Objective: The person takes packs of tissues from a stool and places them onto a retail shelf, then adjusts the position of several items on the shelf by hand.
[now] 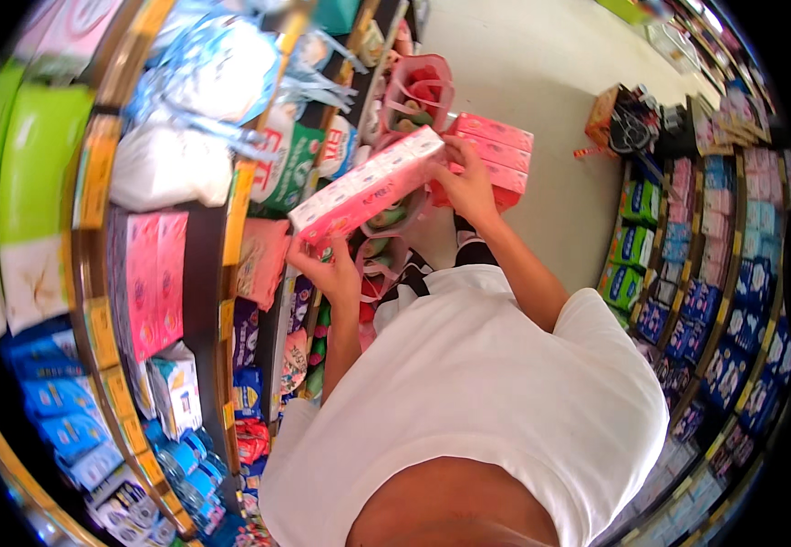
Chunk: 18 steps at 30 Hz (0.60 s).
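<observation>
We see a long pink pack [368, 191] of tissue-like goods near the middle of the frame, a little above the centre, lying tilted from lower left to upper right. The left hand [327, 269] holds its lower left end from below, with the fingers curled around the edge. The right hand [470, 187] grips its upper right end, the fingers wrapped over the corner and the wrist bent downward. Both forearms rise from the white shirt [468, 392] in the lower part of the frame, and the right one is stretched farther.

Just behind the right hand there is a stack of pink boxes [496, 155], almost touching the pack. Under the pack hang pink bags [413, 91] with handles.

At the left of the frame the shelves [231, 210] stand very close to the pack, filled with pink, blue and white packages. At the right another shelf row [687, 255] carries blue and green packs. Between them, in the upper middle, the pale floor [541, 73] gives open room.
</observation>
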Available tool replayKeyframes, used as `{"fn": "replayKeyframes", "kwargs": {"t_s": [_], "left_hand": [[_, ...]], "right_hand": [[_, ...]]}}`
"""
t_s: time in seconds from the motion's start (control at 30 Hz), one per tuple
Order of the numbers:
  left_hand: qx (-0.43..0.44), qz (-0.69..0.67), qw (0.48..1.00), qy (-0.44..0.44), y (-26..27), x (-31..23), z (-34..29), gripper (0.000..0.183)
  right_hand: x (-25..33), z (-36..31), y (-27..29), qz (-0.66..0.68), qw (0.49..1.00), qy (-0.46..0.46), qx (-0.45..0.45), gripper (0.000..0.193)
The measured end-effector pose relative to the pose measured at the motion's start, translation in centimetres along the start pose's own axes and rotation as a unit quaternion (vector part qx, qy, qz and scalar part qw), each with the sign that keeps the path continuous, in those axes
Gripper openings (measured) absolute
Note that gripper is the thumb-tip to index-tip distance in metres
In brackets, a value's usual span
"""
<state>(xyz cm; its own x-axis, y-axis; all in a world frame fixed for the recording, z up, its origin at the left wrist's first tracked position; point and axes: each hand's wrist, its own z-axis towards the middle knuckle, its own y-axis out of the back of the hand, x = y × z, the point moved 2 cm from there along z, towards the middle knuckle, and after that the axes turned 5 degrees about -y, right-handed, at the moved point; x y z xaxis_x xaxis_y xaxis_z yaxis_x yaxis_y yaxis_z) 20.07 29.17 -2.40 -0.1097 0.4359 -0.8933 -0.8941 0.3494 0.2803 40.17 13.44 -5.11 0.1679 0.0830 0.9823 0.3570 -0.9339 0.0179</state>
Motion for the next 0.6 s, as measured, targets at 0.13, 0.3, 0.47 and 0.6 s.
{"fn": "replayKeyframes", "kwargs": {"t_s": [0.13, 0.3, 0.47, 0.6], "left_hand": [[0.146, -0.036, 0.985, 0.084, -6.6, -0.5, 0.5, 0.048], [0.265, -0.051, 0.956, 0.118, -15.1, -2.2, 0.9, 0.051], [0.324, 0.015, 0.944, 0.065, -23.8, 0.4, 0.9, 0.051], [0.351, -0.004, 0.934, 0.07, -31.2, 3.1, 0.8, 0.05]], "right_hand": [[-3.3, 0.6, 7.8, 0.009, 0.996, -0.04, -0.082, 0.053], [-4.4, 0.8, 14.8, 0.021, 0.981, -0.087, -0.17, 0.051], [-7.1, 3.3, 20.1, 0.047, 0.966, -0.127, -0.22, 0.047], [-9.8, 6.5, 23.7, 0.039, 0.957, -0.127, -0.257, 0.046]]}}
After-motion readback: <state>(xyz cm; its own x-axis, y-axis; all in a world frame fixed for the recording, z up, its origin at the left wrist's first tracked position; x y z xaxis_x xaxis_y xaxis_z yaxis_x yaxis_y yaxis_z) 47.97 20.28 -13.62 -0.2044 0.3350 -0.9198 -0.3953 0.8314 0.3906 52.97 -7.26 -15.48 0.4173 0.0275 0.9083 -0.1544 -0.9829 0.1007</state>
